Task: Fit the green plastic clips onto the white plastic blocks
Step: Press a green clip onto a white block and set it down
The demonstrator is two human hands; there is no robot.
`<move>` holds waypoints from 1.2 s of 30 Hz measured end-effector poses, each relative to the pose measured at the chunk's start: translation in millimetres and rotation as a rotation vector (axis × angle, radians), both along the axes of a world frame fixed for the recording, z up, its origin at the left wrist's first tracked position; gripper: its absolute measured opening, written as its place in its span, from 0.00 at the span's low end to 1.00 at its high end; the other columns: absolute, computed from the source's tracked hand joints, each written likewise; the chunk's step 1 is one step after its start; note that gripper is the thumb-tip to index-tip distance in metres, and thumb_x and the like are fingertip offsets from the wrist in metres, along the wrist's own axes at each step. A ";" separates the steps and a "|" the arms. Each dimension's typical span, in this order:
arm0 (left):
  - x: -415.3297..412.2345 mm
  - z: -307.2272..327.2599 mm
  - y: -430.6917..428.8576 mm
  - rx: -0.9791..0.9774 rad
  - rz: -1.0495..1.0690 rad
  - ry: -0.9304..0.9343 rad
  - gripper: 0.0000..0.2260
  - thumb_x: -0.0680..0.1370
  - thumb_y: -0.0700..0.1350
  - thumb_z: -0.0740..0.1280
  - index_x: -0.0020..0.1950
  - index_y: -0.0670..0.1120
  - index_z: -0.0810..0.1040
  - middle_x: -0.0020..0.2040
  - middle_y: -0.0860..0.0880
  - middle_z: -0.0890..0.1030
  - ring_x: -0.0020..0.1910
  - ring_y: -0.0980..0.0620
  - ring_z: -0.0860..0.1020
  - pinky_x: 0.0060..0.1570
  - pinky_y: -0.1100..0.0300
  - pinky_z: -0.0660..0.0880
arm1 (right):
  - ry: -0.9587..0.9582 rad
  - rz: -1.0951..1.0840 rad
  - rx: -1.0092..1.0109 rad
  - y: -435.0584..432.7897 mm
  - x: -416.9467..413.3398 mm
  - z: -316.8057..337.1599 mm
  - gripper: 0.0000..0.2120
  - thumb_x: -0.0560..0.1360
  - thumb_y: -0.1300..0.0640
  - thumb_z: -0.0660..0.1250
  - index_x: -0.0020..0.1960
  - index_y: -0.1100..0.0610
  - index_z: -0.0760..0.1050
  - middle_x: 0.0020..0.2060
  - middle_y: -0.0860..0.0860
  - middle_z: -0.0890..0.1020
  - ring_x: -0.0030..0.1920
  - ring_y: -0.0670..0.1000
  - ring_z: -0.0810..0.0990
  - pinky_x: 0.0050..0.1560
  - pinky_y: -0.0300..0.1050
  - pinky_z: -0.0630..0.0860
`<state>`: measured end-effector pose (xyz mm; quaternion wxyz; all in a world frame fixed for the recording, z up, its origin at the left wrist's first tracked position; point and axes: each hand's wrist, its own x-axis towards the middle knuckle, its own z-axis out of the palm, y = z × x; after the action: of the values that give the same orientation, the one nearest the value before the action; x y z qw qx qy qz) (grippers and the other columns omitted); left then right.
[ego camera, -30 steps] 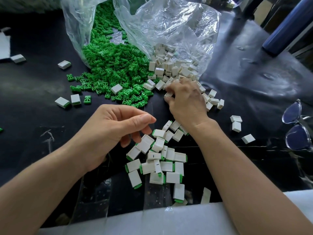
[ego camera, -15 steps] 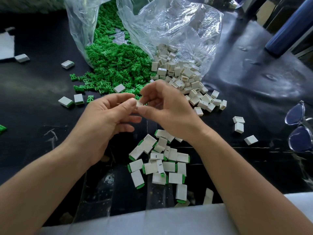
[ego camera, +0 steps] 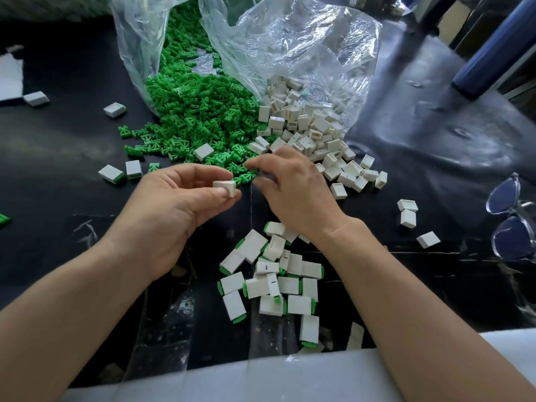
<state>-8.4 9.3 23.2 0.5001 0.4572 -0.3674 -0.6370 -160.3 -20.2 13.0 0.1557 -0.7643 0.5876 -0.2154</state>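
Moved: hands parted since half a second back; right hand (ego camera: 293,192) now down at the green clips (ego camera: 197,120).
Left hand (ego camera: 171,207): pinching one white block (ego camera: 224,188) between thumb and fingers, above the table (ego camera: 58,158).
Right grip: fingertips blurred, maybe on a clip, cannot tell.
Fitted blocks (ego camera: 272,282): heaped below the right wrist.

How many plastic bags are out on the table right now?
2. The left bag, at the back, spills green clips; the right bag, beside it, spills white blocks. More could lie outside the frame.
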 end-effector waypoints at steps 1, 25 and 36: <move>0.6 -0.2 0.1 0.001 -0.008 -0.017 0.10 0.60 0.35 0.66 0.41 0.39 0.78 0.32 0.47 0.81 0.33 0.53 0.82 0.33 0.67 0.78 | 0.037 0.014 0.009 -0.4 1.0 -0.5 0.16 0.77 0.56 0.63 0.64 0.51 0.74 0.53 0.52 0.74 0.59 0.52 0.70 0.59 0.43 0.65; 1.5 -1.6 0.4 -0.002 -0.046 -0.091 0.10 0.61 0.39 0.68 0.41 0.42 0.78 0.33 0.48 0.83 0.31 0.54 0.82 0.29 0.67 0.77 | -0.643 0.090 0.251 12.6 -0.5 21.4 0.12 0.74 0.67 0.66 0.41 0.50 0.73 0.36 0.50 0.78 0.37 0.48 0.77 0.41 0.39 0.76; 0.6 -2.3 2.0 -0.044 -0.058 -0.124 0.08 0.62 0.41 0.68 0.40 0.43 0.77 0.35 0.47 0.84 0.32 0.53 0.83 0.29 0.65 0.77 | -0.642 0.082 0.184 15.2 -2.2 22.1 0.16 0.75 0.67 0.62 0.44 0.45 0.74 0.35 0.51 0.79 0.38 0.54 0.79 0.43 0.52 0.78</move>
<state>-7.8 11.2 20.9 0.4676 0.4736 -0.4250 -0.6135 -162.6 -5.0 35.1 0.4095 -0.6632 0.4945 -0.3847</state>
